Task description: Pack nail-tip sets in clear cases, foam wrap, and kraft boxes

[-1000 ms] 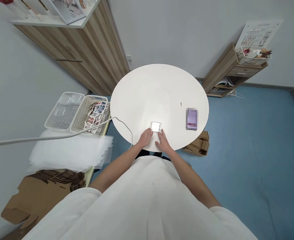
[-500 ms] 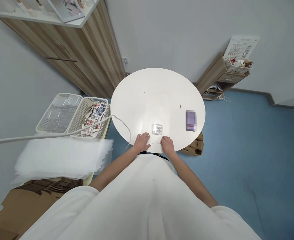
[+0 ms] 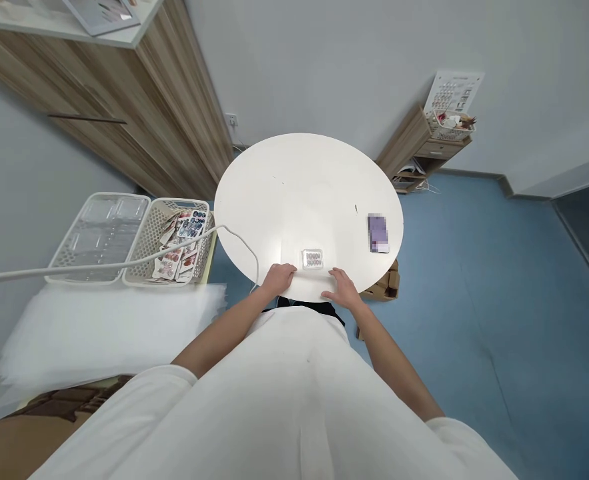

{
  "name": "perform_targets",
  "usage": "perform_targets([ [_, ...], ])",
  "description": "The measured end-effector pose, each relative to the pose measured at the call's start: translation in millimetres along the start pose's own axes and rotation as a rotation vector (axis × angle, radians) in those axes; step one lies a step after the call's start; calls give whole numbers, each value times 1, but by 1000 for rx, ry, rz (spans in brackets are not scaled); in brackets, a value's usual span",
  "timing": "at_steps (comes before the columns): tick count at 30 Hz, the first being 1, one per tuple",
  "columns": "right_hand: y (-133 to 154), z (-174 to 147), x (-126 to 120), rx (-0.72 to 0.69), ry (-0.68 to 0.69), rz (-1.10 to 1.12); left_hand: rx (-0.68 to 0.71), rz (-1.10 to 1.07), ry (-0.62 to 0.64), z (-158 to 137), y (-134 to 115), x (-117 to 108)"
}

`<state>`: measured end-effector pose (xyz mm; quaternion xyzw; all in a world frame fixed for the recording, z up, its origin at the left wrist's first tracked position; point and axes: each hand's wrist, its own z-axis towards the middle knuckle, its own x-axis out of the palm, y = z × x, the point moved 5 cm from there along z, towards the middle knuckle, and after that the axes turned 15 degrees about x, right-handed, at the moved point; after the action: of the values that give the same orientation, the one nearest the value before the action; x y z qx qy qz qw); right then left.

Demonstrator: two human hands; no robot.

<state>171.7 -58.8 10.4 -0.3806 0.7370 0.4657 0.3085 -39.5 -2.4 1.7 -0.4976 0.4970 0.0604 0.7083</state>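
A person's two bare hands rest low over a white oval table (image 3: 304, 173), one at each side of a thin translucent sheet (image 3: 307, 233) near the table's front edge. On this sheet, ahead of and between the hands, lies a small clear plastic box (image 3: 313, 259) with two rows of small shapes inside. Neither hand touches the box.

The left hand (image 3: 278, 279) has its fingers close together, their tips at the sheet's near edge. The right hand (image 3: 345, 289) is partly spread, thumb apart from the fingers, with its fingertips by the same edge. Whether either hand grips the sheet cannot be told.

A purple rectangular item (image 3: 378, 232), blurred, lies toward the table's right side. To the left, a white perforated basket (image 3: 147, 243) holds printed cards (image 3: 174, 260), and a grey-white cable (image 3: 64, 271) runs across it to the table's edge.
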Motion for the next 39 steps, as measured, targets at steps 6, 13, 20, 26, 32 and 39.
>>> perform_targets([
  [6,-16,21,-5,76,-72,114,-151,-218,-190,2,15,-14],
  [13,-10,57,-13,264,-83,61,-320,-259,-258,12,30,-21],
  [20,4,69,-6,318,-140,-199,-301,2,-179,26,37,-14],
  [26,16,67,-5,103,-351,-252,-73,365,-141,37,21,-11],
  [32,28,65,5,-196,-199,-326,203,363,46,46,8,-1],
  [39,32,67,6,-230,-103,-275,204,279,69,50,-3,-3],
])
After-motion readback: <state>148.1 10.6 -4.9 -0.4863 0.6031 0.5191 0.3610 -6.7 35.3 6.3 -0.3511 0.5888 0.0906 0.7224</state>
